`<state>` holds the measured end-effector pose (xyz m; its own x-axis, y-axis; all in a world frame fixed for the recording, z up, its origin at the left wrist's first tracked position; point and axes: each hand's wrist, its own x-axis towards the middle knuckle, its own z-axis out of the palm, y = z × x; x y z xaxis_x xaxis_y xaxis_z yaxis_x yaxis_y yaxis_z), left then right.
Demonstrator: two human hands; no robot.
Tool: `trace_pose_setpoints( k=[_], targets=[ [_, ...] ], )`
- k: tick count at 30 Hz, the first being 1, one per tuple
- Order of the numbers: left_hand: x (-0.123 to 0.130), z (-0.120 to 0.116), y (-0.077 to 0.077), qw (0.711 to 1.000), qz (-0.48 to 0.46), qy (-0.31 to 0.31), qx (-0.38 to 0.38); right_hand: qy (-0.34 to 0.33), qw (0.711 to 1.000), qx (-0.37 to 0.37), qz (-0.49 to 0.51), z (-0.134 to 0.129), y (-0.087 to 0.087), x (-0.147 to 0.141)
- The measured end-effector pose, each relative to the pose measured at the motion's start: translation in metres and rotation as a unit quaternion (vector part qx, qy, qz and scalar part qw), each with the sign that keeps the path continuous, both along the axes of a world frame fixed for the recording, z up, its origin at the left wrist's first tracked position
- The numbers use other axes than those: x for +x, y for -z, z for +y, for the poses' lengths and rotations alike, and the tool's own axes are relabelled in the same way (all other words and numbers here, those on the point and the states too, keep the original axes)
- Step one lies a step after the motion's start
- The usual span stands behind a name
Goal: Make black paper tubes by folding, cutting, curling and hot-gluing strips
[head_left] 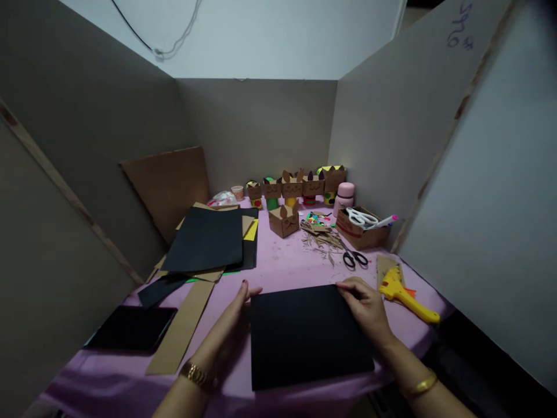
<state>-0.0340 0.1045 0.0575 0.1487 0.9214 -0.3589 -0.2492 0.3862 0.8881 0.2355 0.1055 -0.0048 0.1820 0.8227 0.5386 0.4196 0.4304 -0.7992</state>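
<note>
A sheet of black paper (304,342) lies before me at the front of the table, in landscape position. My right hand (363,305) pinches its upper right corner between thumb and fingers. At the left edge of the sheet is my left hand (238,313), thumb and forefinger apart and stretched out. Some of the left fingers are hidden, and I cannot make out whether they touch the paper. A watch (196,374) is on the left wrist and a gold bangle (424,384) on the right.
A stack of black paper (204,238) and cardboard lies left, above a cardboard strip (183,328) and a tablet (133,329). Cardboard animal heads (284,222) stand at the back. Right are scraps (322,235), black-handled scissors (354,259), a box (363,235) and a yellow glue gun (409,296).
</note>
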Motion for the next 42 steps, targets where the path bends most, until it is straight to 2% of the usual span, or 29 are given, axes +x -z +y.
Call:
trace_pose_setpoints(
  k=[3, 5, 10, 15, 17, 21, 23, 27, 31, 36, 42],
  targets=[
    [-0.002, -0.006, 0.001, 0.997, -0.066, 0.028, 0.012, 0.011, 1.0, 0.004, 0.008, -0.001, 0.0, 0.002],
    [-0.001, -0.01, 0.001, 0.995, -0.081, 0.014, 0.052, 0.018, 1.0, 0.006, 0.014, -0.002, 0.001, 0.002],
    [0.009, -0.018, 0.001, 0.991, -0.017, -0.034, 0.125, 0.023, 0.999, 0.011, 0.027, -0.005, -0.001, -0.001],
    [0.005, -0.025, 0.006, 0.986, 0.013, -0.088, 0.139, 0.019, 0.999, 0.011, 0.029, -0.008, -0.003, -0.001],
    [0.002, -0.031, 0.002, 0.988, 0.015, -0.074, 0.134, 0.02, 0.999, 0.011, 0.029, -0.008, -0.003, 0.0],
    [0.004, -0.046, -0.017, 0.988, 0.041, -0.004, 0.151, 0.023, 0.999, 0.011, 0.028, -0.008, -0.002, 0.0],
    [0.007, -0.048, -0.024, 0.984, 0.072, 0.0, 0.166, 0.026, 0.999, 0.011, 0.029, -0.009, -0.002, -0.002],
    [0.01, -0.041, -0.019, 0.985, 0.093, -0.035, 0.144, 0.027, 0.999, 0.012, 0.031, -0.01, -0.006, -0.006],
    [0.008, -0.033, -0.01, 0.989, 0.04, -0.081, 0.116, 0.033, 0.997, -0.005, 0.064, -0.013, -0.013, -0.006],
    [0.006, -0.03, -0.009, 0.991, -0.035, -0.1, 0.082, 0.037, 0.99, -0.036, 0.129, -0.019, -0.023, -0.005],
    [0.003, -0.031, -0.007, 0.985, -0.024, -0.144, 0.093, 0.047, 0.976, -0.073, 0.2, -0.028, -0.033, -0.004]
  ],
)
